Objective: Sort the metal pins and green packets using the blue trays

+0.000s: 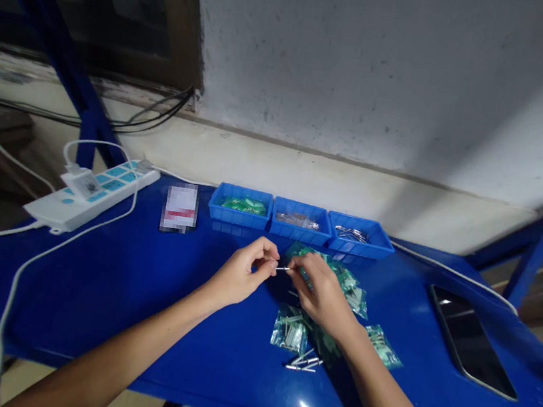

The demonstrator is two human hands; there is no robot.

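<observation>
Between my two hands is a thin silvery metal pin (282,268), level above the blue table. My left hand (247,269) pinches its left end between thumb and fingertips. At its right end are the closed fingertips of my right hand (318,285). Beneath and around my right hand lie clear bags of green and pale pieces (354,293). A small bag with metal pins (290,329) is nearer the front, beside several loose metal pins (304,362). Another bag (381,346) lies partly behind my right forearm.
Three blue bins hold green pieces (243,205), greyish pieces (298,220) and metal pins (352,234). A power strip (95,195) with a white cable and a blurred card (180,208) are left; a phone (473,342) lies right on the blue table (138,286).
</observation>
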